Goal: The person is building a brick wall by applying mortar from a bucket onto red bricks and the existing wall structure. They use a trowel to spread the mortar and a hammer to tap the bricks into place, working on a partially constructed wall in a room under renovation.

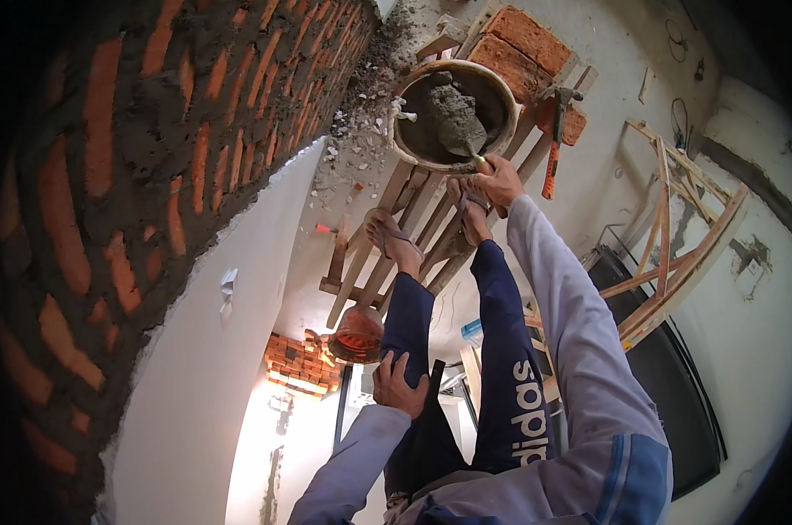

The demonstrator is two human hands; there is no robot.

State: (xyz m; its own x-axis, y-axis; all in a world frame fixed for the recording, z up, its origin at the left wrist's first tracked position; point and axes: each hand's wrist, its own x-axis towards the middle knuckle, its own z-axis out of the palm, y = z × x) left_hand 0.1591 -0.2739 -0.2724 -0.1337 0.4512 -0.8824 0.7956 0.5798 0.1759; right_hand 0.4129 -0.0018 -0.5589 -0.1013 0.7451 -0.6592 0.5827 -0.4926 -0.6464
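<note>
Your right hand (501,182) grips the trowel (462,140) loading mortar in the bucket (453,114) just ahead; your left hand (398,385) rests open on your thigh (bracing you).

Right hand (501,181) dips trowel (460,131) into mortar basin (501,87) beside brick wall (195,105).

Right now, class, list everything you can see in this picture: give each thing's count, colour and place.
wall: one, red brick with grey mortar, left
bucket: one, pale rim, holds grey mortar, top centre on planks
trowel: one, grey, in the bucket
bricks: a few, red, behind the bucket
hammer: one, orange handle, right of the bucket
planks: several, pale wood, underfoot
brick pile: one, red, far below
left hand: on left knee
right hand: holding the trowel
</note>
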